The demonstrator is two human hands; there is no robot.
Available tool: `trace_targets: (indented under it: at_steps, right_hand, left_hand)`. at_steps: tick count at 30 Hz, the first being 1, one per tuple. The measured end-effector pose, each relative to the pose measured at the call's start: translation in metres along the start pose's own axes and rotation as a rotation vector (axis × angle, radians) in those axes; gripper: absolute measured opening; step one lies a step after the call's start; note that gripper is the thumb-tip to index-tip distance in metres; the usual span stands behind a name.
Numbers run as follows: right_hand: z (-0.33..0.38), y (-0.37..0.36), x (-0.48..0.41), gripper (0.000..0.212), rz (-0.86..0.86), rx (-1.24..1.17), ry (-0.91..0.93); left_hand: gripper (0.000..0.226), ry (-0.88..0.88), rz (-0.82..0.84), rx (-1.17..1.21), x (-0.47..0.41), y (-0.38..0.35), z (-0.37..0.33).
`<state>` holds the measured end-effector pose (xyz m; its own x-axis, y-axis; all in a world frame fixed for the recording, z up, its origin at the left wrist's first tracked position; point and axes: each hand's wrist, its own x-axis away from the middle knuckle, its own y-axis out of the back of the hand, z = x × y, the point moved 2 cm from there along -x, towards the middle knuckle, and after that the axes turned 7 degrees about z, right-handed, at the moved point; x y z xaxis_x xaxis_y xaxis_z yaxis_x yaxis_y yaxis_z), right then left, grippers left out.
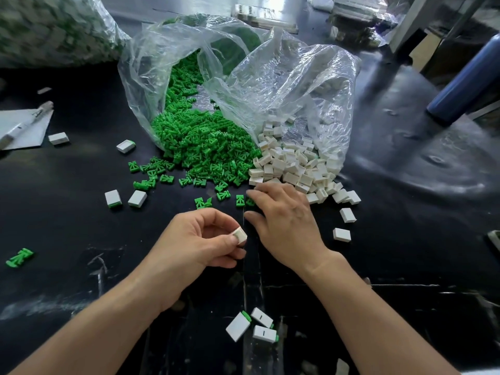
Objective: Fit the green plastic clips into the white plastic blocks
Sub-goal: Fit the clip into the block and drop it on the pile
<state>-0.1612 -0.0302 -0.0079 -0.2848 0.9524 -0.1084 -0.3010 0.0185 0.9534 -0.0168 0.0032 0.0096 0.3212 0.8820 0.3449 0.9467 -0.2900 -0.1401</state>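
Now, left hand (194, 239) pinches boxy white block (239, 236).

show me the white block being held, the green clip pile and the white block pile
held white block (240, 235): head view, its visible top face
green clip pile (205, 143): head view, middle of the heap
white block pile (293, 165): head view, middle of the heap

A black, glossy bench (81, 226) fills the view, its near part scuffed with pale scratches and smears, and soft daylight glares off its far end. At the left lies a white sheet (27, 133) with a pen-like tool (27, 123) on it. At the right stands a dark blue cylinder (465, 79), with a blurred tan box (422, 54) beyond it.
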Motion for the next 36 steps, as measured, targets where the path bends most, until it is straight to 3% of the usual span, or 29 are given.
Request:
trace_targets:
  at_steps: [3, 7, 12, 16, 21, 28, 36]
  right_hand:
    - [-0.002, 0.004, 0.000, 0.022, -0.040, -0.044, -0.030]
    - [-0.005, 0.005, 0.001, 0.018, -0.043, -0.104, -0.018]
    - [-0.010, 0.021, 0.009, 0.014, -0.203, -0.469, -0.112]
    - [-0.001, 0.020, 0.016, 0.020, -0.044, -0.879, -0.118]
    - [0.011, 0.019, 0.020, 0.029, 0.004, -0.896, -0.032]
    - [0.015, 0.021, 0.022, 0.010, -0.015, -0.736, 0.025]
    - [0.019, 0.024, 0.023, 0.011, 0.019, -0.609, 0.128]
  left_hand:
    - [0.011, 0.006, 0.017, -0.005, 0.000, 0.000, 0.000]
    - [0.012, 0.006, 0.016, -0.007, 0.000, 0.000, 0.001]
    - [0.005, -0.016, 0.004, -0.005, 0.001, 0.001, -0.001]
    - [0.004, -0.031, -0.019, -0.008, 0.001, 0.002, -0.002]
    - [0.006, -0.058, -0.038, 0.002, 0.001, 0.003, -0.003]
    - [0.011, -0.078, -0.015, -0.004, 0.002, 0.001, -0.004]
    - [0.006, -0.085, -0.028, -0.029, 0.001, 0.002, -0.002]
